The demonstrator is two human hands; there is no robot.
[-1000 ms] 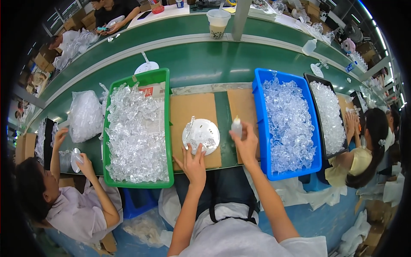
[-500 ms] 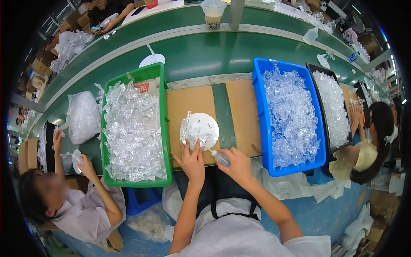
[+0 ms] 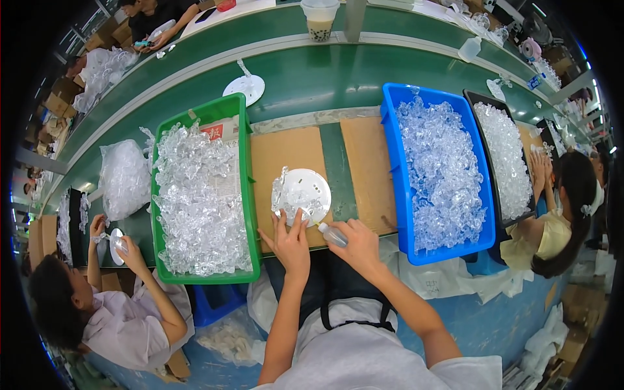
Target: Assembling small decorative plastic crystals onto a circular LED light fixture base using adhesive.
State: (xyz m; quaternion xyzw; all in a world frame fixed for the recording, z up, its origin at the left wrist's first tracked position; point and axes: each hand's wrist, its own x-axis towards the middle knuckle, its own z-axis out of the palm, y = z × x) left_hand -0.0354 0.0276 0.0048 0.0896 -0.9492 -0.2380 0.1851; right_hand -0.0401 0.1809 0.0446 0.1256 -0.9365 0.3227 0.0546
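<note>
A round white plastic disc (image 3: pixel 316 184) lies in front of me on brown cardboard, with small slots near its middle. Clear plastic pieces (image 3: pixel 279 190) rest along its left and near sides. The fingertips of my left hand (image 3: pixel 292 248) are closed on the clear plastic at the near edge, with the outer fingers spread to the left. Just right of the disc, my right hand (image 3: pixel 359 247) grips a small translucent squeeze bottle (image 3: pixel 335 236), its white tip pointing up and left toward the disc. The tip looks apart from the disc.
A green bin (image 3: pixel 249 195) of clear plastic parts stands left, a blue bin (image 3: pixel 402 195) of them right, with a black tray (image 3: pixel 525 162) beyond. On the green belt lies another white disc (image 3: pixel 250 91). A drink cup (image 3: pixel 320 19) stands behind. Co-workers sit on both sides.
The disc on the green belt has shifted to the right. My bottle's tip has drawn slightly back from the disc. The left co-worker's raised hand has come down near their disc.
</note>
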